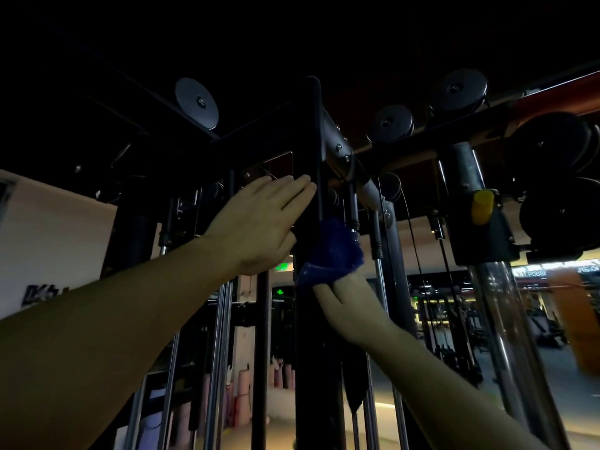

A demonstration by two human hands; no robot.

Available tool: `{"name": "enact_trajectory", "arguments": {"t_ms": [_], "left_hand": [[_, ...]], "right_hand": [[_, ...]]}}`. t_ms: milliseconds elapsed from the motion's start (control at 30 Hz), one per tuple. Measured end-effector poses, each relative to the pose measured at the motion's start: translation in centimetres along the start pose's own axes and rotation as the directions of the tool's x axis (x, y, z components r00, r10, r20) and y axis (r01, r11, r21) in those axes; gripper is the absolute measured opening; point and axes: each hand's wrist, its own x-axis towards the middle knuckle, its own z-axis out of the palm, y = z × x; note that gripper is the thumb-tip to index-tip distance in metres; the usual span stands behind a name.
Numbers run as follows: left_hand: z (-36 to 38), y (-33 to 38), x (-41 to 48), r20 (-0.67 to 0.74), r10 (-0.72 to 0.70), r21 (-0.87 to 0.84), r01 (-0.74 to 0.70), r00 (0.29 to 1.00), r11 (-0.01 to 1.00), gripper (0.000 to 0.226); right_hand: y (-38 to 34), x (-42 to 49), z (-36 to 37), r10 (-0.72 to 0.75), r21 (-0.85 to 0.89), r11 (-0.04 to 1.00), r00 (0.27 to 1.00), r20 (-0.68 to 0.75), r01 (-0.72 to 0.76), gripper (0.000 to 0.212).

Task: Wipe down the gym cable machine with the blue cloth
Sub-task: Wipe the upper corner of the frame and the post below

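We are bunching the blue cloth in our right hand, fingers tucked up into its folds and grasping it. We are pressing it against the black upright of the cable machine, just below the top frame; wadding it this way probably puts more pressure on the narrow face of the post. Our left hand is lying flat on the same upright, higher up and just beside the cloth. Its fingers are straight and gripping nothing, and it is likely steadying us as we are reaching overhead. Black pulleys are hanging from the crossbeams above. Chrome guide rods are running down on the left, and a yellow knob is sitting well apart to the right.
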Motion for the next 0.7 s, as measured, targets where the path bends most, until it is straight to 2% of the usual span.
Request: {"name": "enact_trajectory", "arguments": {"t_ms": [100, 233, 300, 400, 500, 633, 700], "left_hand": [[1.1, 0.7, -0.5, 0.01, 0.004, -0.007, -0.003, 1.0, 1.0, 0.081], [1.8, 1.7, -0.9, 0.028, -0.006, -0.064, 0.008, 1.0, 0.998, 0.086], [2.2, 2.0, -1.3, 0.034, 0.031, -0.035, -0.03, 0.999, 0.999, 0.087], [2.9, 2.0, -2.0, 0.034, 0.067, 0.003, -0.067, 0.997, 0.998, 0.092], [3.3, 1.8, -2.6, 0.01, 0.078, 0.0, -0.078, 0.997, 0.997, 0.092], [3.9, 2.5, -4.2, 0.007, 0.071, -0.125, -0.069, 0.997, 0.99, 0.084], [4.2, 2.8, -4.7, -0.003, 0.104, -0.163, -0.103, 0.995, 0.981, 0.083]], "right_hand": [[0.3, 2.9, -1.1, -0.052, -0.159, 0.986, 0.998, -0.036, 0.046, 0.022], [-0.1, 1.9, 0.2, -0.017, -0.114, 0.993, 0.996, -0.089, 0.007, 0.013], [0.3, -0.3, 1.2, -0.02, -0.086, 0.996, 0.998, -0.067, 0.014, 0.017], [0.4, -0.8, 1.1, -0.055, -0.138, 0.989, 0.997, -0.047, 0.048, 0.025], [-0.4, 0.6, 0.5, -0.118, -0.161, 0.981, 0.992, -0.052, 0.109, 0.022], [0.5, -2.7, 1.5, -0.058, -0.235, 0.97, 0.997, 0.051, 0.068, 0.033], [1.0, -5.1, 1.6, -0.096, -0.28, 0.953, 0.992, 0.085, 0.116, 0.033]]}}
